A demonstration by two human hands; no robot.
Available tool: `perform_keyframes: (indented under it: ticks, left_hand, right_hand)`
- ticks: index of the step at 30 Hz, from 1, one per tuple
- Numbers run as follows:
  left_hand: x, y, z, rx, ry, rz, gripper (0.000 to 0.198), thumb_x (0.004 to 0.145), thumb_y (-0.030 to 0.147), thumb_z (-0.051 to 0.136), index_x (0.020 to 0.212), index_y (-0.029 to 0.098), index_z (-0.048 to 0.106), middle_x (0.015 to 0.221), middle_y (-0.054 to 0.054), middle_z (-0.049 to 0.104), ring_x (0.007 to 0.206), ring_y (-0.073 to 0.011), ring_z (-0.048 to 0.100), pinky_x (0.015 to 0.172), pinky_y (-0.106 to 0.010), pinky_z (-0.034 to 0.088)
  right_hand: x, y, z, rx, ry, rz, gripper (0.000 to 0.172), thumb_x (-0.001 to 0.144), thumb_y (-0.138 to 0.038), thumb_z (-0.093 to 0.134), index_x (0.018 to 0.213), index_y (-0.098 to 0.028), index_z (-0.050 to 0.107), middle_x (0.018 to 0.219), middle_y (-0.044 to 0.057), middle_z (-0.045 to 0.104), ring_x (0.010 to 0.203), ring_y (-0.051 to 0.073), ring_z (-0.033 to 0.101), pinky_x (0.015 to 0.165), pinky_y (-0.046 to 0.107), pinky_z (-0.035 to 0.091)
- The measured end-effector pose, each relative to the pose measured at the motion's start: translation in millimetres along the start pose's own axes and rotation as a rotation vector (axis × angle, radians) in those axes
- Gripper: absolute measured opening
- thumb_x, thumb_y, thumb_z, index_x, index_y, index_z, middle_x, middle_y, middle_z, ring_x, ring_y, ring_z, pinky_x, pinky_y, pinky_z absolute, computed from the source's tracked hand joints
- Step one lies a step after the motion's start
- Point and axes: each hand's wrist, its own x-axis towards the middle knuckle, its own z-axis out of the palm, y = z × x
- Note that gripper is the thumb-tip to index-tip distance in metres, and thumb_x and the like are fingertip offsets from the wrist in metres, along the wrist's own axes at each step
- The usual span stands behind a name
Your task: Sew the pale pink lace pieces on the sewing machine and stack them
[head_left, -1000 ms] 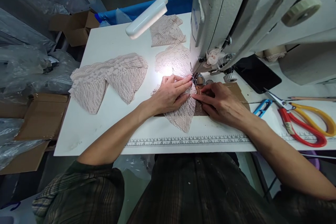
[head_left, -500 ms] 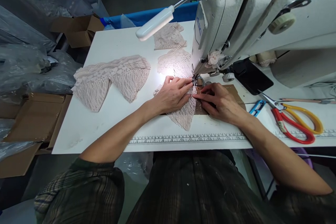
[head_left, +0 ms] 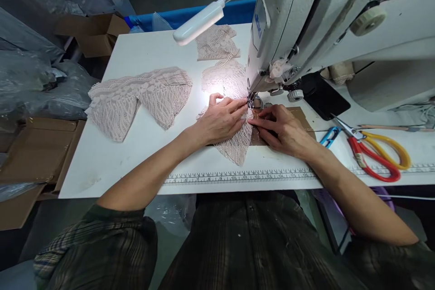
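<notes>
A piece of pale pink lace fabric [head_left: 234, 147] lies under the presser foot of the sewing machine [head_left: 272, 50]. On top of it my left hand [head_left: 222, 120] rests flat, fingers stretched toward the needle area. My right hand [head_left: 283, 129] is on the other side, thumb and index finger closed at the lace's right edge just in front of the foot. Its other fingers are curled over a brown board [head_left: 260, 138]. Behind my left hand, more lace [head_left: 226, 77] spreads under the lamp's light. Fingertips partly hide the stitching spot.
Stacked lace pieces [head_left: 139, 99] lie to the left. A lamp [head_left: 199, 22] hangs over the table [head_left: 136, 163]. On the right are a black phone [head_left: 322, 95], red and yellow scissors [head_left: 377, 152] and a blue thread snipper [head_left: 329, 137]. Cardboard boxes [head_left: 41, 152] stand beyond the left edge.
The view has shifted slightly, so everything sits a little farther left and higher. Both hands keep nearly the same place on the lace at the presser foot.
</notes>
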Motion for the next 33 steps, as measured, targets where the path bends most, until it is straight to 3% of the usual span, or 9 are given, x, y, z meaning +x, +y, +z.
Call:
perform_keyframes:
  ticks: [6, 10, 14, 17, 22, 26, 33]
  left_hand:
    - [-0.1, 0.5, 0.2, 0.006, -0.017, -0.036, 0.039, 0.107, 0.029, 0.037, 0.138, 0.018, 0.058, 0.149, -0.014, 0.057, 0.115, -0.0303, 0.061, 0.106, -0.056, 0.034]
    - [2.2, 0.0, 6.3, 0.022, 0.041, -0.048, 0.037, 0.107, 0.032, 0.039, 0.135, 0.018, 0.059, 0.15, -0.014, 0.056, 0.118, -0.0302, 0.061, 0.106, -0.056, 0.033]
    - [4.8, -1.9, 14.8, 0.009, 0.174, -0.008, 0.025, 0.106, 0.026, 0.045, 0.116, 0.022, 0.067, 0.126, -0.006, 0.072, 0.102, -0.0223, 0.067, 0.103, -0.05, 0.037]
    - [4.1, -4.7, 14.3, -0.027, 0.19, 0.06, 0.023, 0.104, 0.024, 0.047, 0.107, 0.024, 0.071, 0.113, -0.002, 0.077, 0.088, -0.0188, 0.066, 0.095, -0.046, 0.041]
    - [-0.5, -6.4, 4.5, -0.002, 0.106, 0.108, 0.034, 0.101, 0.04, 0.05, 0.118, 0.018, 0.069, 0.129, -0.008, 0.072, 0.097, -0.0255, 0.066, 0.083, -0.043, 0.045]
    - [-0.3, -3.6, 4.0, 0.022, 0.076, 0.074, 0.037, 0.102, 0.039, 0.047, 0.121, 0.015, 0.068, 0.134, -0.009, 0.069, 0.102, -0.0261, 0.065, 0.085, -0.042, 0.047]
    - [1.4, -2.4, 10.4, 0.013, 0.049, -0.026, 0.041, 0.104, 0.038, 0.045, 0.133, 0.015, 0.062, 0.141, -0.012, 0.064, 0.109, -0.0269, 0.063, 0.091, -0.043, 0.047]
  right_hand:
    - [0.4, -1.0, 0.4, -0.04, -0.024, 0.001, 0.032, 0.095, -0.021, 0.057, 0.124, -0.025, 0.072, 0.112, 0.013, 0.057, 0.103, 0.026, 0.055, 0.09, 0.043, 0.053]
    - [3.3, -2.3, 2.6, -0.079, -0.01, 0.009, 0.032, 0.097, -0.02, 0.053, 0.123, -0.022, 0.071, 0.109, 0.013, 0.057, 0.099, 0.025, 0.056, 0.088, 0.042, 0.054]
    - [7.3, -1.8, 4.5, -0.102, 0.016, 0.023, 0.032, 0.1, -0.024, 0.05, 0.123, -0.018, 0.071, 0.104, 0.014, 0.057, 0.095, 0.025, 0.056, 0.087, 0.041, 0.055]
    - [9.2, 0.4, 4.4, -0.118, 0.011, 0.022, 0.033, 0.101, -0.027, 0.049, 0.125, -0.017, 0.07, 0.102, 0.013, 0.058, 0.093, 0.024, 0.056, 0.084, 0.04, 0.055]
    - [6.6, 1.0, 1.1, -0.11, -0.007, -0.009, 0.033, 0.099, -0.025, 0.05, 0.126, -0.021, 0.069, 0.108, 0.014, 0.059, 0.095, 0.025, 0.056, 0.082, 0.041, 0.055]
    - [5.5, -0.9, 0.4, -0.114, -0.001, -0.02, 0.031, 0.099, -0.024, 0.052, 0.124, -0.021, 0.07, 0.111, 0.014, 0.06, 0.097, 0.026, 0.057, 0.085, 0.042, 0.054]
    - [14.1, 3.8, 3.0, -0.162, -0.015, -0.013, 0.033, 0.099, -0.027, 0.05, 0.123, -0.02, 0.071, 0.099, 0.013, 0.059, 0.088, 0.025, 0.056, 0.075, 0.038, 0.052]
